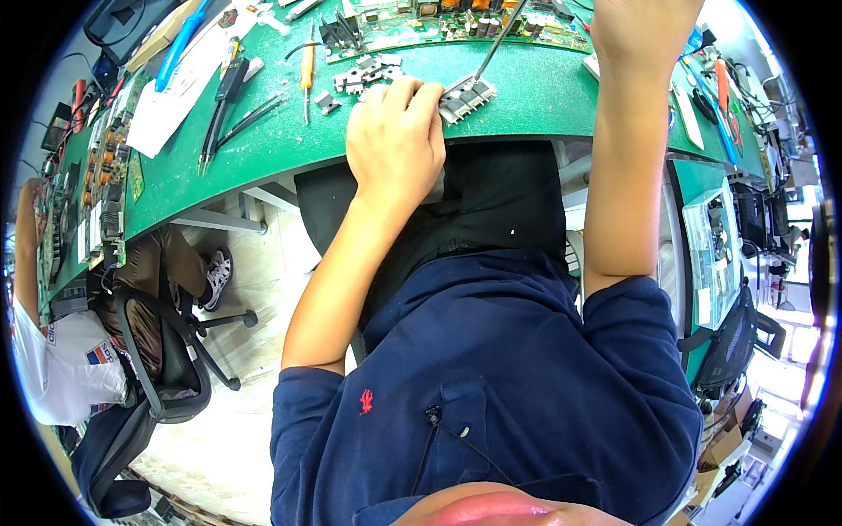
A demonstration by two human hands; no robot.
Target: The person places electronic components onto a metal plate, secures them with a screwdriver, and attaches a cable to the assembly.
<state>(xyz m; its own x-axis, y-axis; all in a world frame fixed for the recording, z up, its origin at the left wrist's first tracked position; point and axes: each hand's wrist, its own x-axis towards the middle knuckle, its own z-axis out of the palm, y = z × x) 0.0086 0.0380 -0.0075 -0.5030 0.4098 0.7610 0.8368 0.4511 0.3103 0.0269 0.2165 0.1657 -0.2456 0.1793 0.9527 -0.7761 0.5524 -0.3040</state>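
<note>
At the table's near edge, my left hand [396,140] is closed, its thumb and fingers gripping one end of a small grey metal strip with dark blocks along it [470,99]. A thin metal tool shaft [503,40] slants down from the top edge, its lower end at the strip. My right hand [647,33] is raised at upper right, near where that shaft leaves the picture. Its fingers lie beyond the top edge, so its grip is hidden, as is the tool's handle. Left of the strip lies a pile of similar small metal-and-black pieces [367,74], with one loose piece [326,103].
A green circuit board [465,28] lies beyond the strip. Leftward on the green tabletop [289,145] are a yellow-handled screwdriver [307,63], a black two-pronged tool [226,98], white paper [171,114] and more boards. Another person [74,368] sits at far left.
</note>
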